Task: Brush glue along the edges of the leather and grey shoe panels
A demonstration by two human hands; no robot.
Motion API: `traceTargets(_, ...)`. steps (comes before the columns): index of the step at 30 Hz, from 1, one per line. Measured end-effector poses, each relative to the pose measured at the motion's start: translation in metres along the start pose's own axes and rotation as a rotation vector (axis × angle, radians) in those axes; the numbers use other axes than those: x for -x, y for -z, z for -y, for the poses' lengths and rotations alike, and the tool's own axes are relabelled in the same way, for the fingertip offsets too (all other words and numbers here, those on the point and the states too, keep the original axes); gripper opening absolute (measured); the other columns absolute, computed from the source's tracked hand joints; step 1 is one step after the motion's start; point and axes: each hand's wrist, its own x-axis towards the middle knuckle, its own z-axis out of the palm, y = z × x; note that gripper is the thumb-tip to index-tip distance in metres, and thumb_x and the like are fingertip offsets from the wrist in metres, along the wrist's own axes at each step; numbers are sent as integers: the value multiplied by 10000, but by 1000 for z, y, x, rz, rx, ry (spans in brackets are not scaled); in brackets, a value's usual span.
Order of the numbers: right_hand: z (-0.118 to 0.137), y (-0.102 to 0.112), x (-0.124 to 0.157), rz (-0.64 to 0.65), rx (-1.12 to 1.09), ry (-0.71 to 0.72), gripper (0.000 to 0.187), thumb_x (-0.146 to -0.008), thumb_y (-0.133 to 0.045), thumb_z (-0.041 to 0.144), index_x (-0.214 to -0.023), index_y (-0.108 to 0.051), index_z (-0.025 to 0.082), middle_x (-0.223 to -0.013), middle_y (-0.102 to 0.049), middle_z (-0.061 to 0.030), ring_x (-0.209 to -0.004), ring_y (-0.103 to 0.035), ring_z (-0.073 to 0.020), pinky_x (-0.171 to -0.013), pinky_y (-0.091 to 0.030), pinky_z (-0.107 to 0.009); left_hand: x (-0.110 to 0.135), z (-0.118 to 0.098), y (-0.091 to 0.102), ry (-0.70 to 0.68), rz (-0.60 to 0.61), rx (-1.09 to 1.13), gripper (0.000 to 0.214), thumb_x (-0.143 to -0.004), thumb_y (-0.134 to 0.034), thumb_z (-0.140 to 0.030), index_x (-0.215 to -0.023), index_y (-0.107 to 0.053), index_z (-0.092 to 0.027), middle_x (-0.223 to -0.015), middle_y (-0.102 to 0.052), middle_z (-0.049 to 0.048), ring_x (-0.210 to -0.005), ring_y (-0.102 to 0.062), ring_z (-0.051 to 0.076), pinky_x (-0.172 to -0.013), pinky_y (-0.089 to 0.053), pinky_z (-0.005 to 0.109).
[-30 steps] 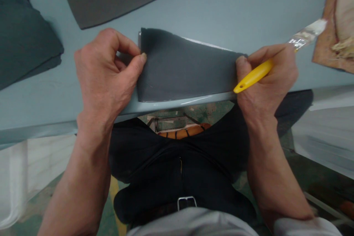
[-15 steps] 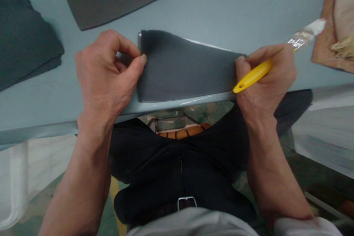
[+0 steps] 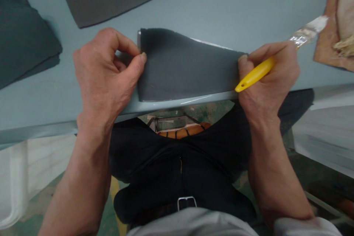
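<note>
left hand (image 3: 106,68) pinches one dark sheet (image 3: 188,68) at the near edge of the surface (image 3: 257,7). right hand (image 3: 272,68) grips its other end — plus one yellow brush (image 3: 256,74).

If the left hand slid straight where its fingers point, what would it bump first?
The dark grey sheet: the left hand has its thumb on that sheet's left edge. Beyond, roughly in line, seems the right hand, though depth is unclear.

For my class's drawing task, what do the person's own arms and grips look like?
The left grip and right grip are human hands, ungloved, no ring or watch showing. The left forearm and right forearm are bare and tapered. A pale grey sleeve edges the right one; no sleeve shows on the left.
</note>
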Motion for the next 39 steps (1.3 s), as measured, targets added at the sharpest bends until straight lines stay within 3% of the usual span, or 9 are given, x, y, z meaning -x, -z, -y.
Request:
traceTargets(13,1,0,-1,13,-22,-118,247,-842,-718,80,-893,-550,254,-809,-570,43,-718,-537,-140,-746,-477,-330,0,-6,2,69,6,18,163,-824,-780,-129,-780,-663,-234,-665,-600,-86,-556,-545,86,-634,-403,284)
traceTargets(23,2,0,-1,5,40,-98,203,-842,-702,111,-877,-560,252,-795,-585,42,-707,-537,-129,-702,-487,-307,-1,-3,0,41,-8,8,173,-821,-810,-101,-792,-675,-206,-675,-614,-96,-551,-540,63,-645,-412,251)
traceTargets(32,4,2,-2,22,-33,-78,230,-887,-712,175,-854,-512,284,-772,-575,31,-671,-544,-154,-641,-472,-319,0,3,-1,10,-30,13,88,-807,-792,-234,-818,-712,-197,-749,-673,-61,-569,-522,81,-640,-394,269)
traceTargets(39,1,2,-1,48,-62,-107,190,-904,-721,258,-892,-532,266,-790,-526,53,-673,-530,-132,-647,-481,-307,-1,2,0,40,-18,-34,104,-822,-771,-306,-849,-740,-210,-628,-546,-69,-568,-526,110,-685,-410,301)
